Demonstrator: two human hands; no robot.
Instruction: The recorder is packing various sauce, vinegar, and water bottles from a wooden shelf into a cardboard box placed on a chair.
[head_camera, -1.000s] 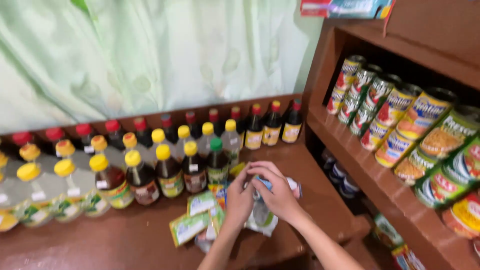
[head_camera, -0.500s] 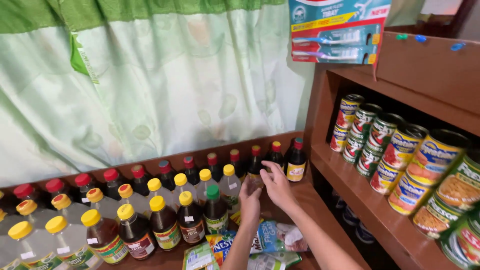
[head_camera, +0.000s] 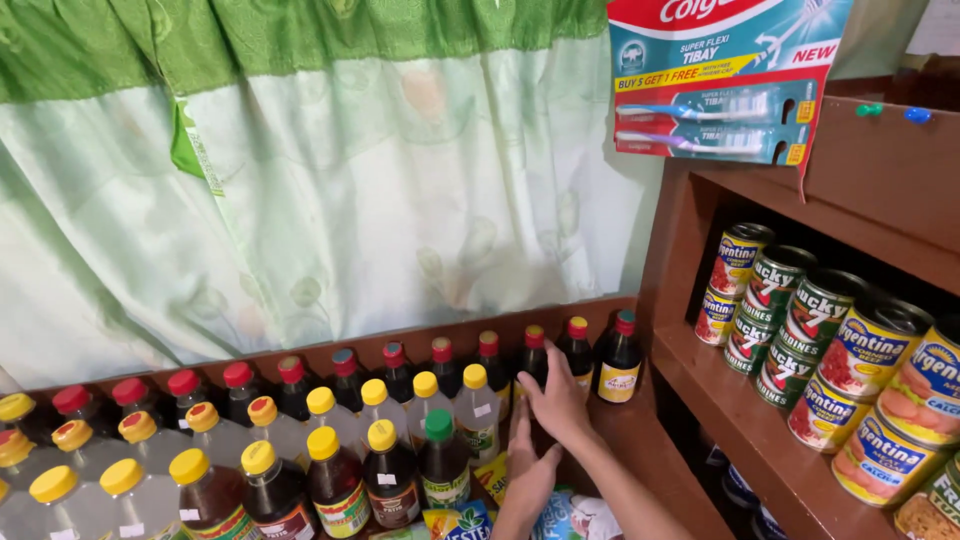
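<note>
Count, left to right: back row holds about ten dark bottles (head_camera: 481, 368) with red caps against the wooden rail (head_camera: 330, 355). In front of them, yellow-capped bottles, at least twelve in view, some clear, some dark; exact total unclear since the frame cuts the left and bottom edges. One green-capped bottle (head_camera: 440, 462) in the front group. Cans (head_camera: 866, 346) on the brown shelf (head_camera: 740, 425) at right: roughly ten visible, stacked two high, more cut off at the edge. One hanging card of toothbrushes (head_camera: 722, 80) top right, green curtain (head_camera: 300, 190) behind everything.

Hands: right hand (head_camera: 558, 398) is spread flat, fingers straight and slightly fanned, palm toward the red-capped dark bottle (head_camera: 533, 362) near the right end of the back row, fingertips at or just beside it; contact can't be confirmed. Left hand (head_camera: 527, 468) sits just below, fingers extended upward and loosely together, not gripping anything, above the sachet packets (head_camera: 470, 518) lying on the counter.

That bottle stands upright, long axis vertical, cap up, in the back row near the shelf corner. The bottle (head_camera: 619, 357) furthest right stands just beside the shelf post.
</note>
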